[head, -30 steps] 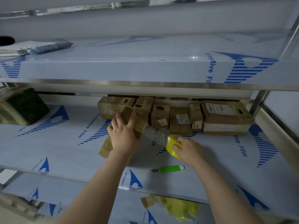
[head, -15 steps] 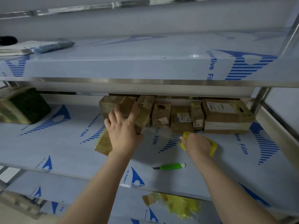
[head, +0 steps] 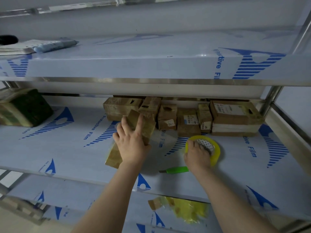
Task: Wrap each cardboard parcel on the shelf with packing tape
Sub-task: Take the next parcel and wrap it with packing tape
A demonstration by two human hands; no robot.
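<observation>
We reach both bare forearms forward. Our left hand (head: 132, 145) lies back-up on the parcel (head: 114, 156), fingers spread over its top, thumb hooked at its side. To its right, our right hand (head: 196, 153) curls its fingers into the tape roll (head: 216, 152).

Bright yellow on the tape roll (head: 217, 149), white core (head: 204, 145) with a dark criss-cross print. Lime green on the cutter (head: 176, 170). Tan brown on the parcel (head: 149, 129). Pale grey-blue across the shelf (head: 67, 148), with blue stripes and blue lettering. Dark green on the block (head: 32, 106).
</observation>
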